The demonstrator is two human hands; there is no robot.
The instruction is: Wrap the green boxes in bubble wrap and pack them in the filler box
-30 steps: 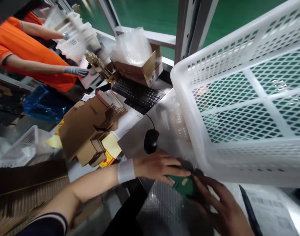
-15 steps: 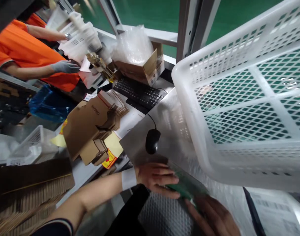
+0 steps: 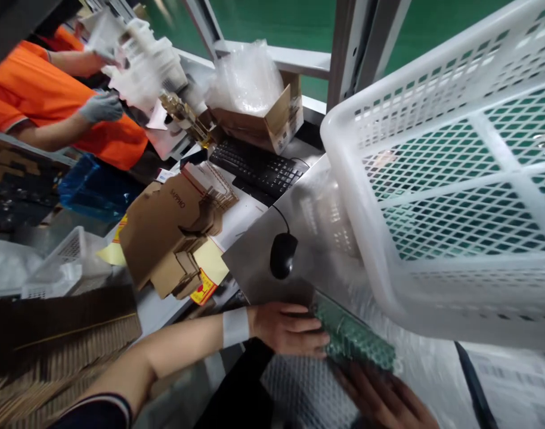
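Note:
A green, elongated item in bubble wrap point(image 3: 355, 335) lies at the near edge of the metal table. My left hand point(image 3: 290, 329), white band at the wrist, grips its left end with the fingers reaching over the wrap. Along its lower side, my right hand point(image 3: 384, 396) holds it, slightly blurred, with the fingertips partly hidden. A sheet of clear bubble wrap point(image 3: 427, 363) spreads to the right of the bundle. More bubble wrap point(image 3: 299, 381) hangs below my left hand.
A large white basket point(image 3: 391, 298) stands at right, tilted in view. Beyond my left hand are a black mouse point(image 3: 283, 256), a keyboard point(image 3: 259, 167) and flat cardboard boxes point(image 3: 158, 223). A co-worker in an orange shirt point(image 3: 53, 89) handles white baskets point(image 3: 142, 65) at upper left.
The green bundle has turned so that its bubble-wrapped face shows more. My right hand has shifted slightly along its lower side. The co-worker's gloved hand has drawn back left.

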